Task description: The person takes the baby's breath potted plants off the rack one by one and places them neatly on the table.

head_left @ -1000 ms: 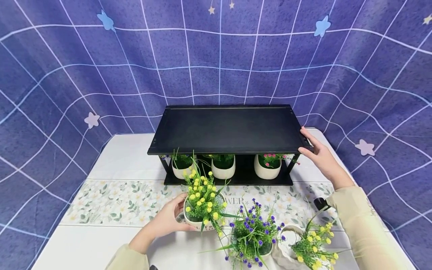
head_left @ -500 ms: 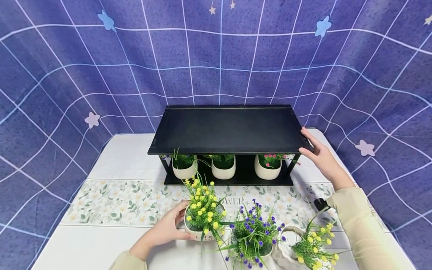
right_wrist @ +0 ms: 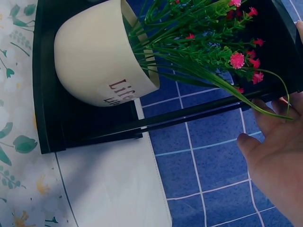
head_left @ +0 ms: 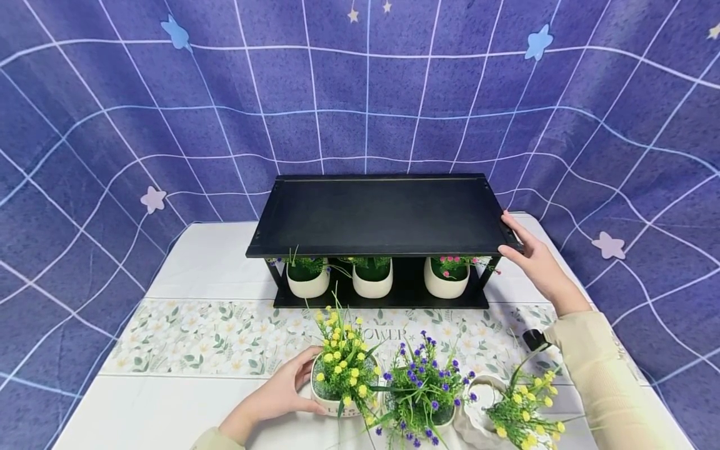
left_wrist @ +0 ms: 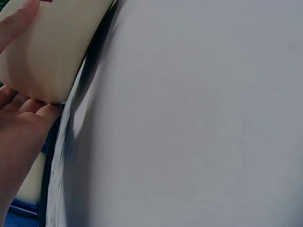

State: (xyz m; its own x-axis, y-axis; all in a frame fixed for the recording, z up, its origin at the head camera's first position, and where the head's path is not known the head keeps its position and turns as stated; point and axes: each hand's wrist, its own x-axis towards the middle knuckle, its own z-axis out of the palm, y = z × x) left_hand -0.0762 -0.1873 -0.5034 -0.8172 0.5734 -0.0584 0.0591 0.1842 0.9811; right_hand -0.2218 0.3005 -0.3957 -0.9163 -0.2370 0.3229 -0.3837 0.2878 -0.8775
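My left hand [head_left: 279, 392] grips a cream flowerpot [head_left: 333, 407] with yellow flowers. In the left wrist view the thumb lies along the wall of this flowerpot [left_wrist: 52, 52] and the fingers [left_wrist: 35, 108] curl at its base. Beside it, on the right, stands a pot of purple flowers [head_left: 420, 386]. At the right end of a black two-level shelf [head_left: 382, 215], my right hand [head_left: 534, 259] holds the top board's edge. Under that board sits a cream pot with pink flowers [right_wrist: 94, 54], lettering on its side.
Two more cream pots, one at the left [head_left: 308, 286] and one in the middle [head_left: 372, 286], stand on the lower board. A whitish wrapped pot with yellow flowers [head_left: 523, 409] is at the front right. Blue grid-patterned cloth [head_left: 365, 81] hangs behind the white tablecloth [head_left: 152, 406].
My left hand has brought the yellow-flowered pot toward me and slightly right, closer to the purple flowers. The right hand stays on the shelf edge.
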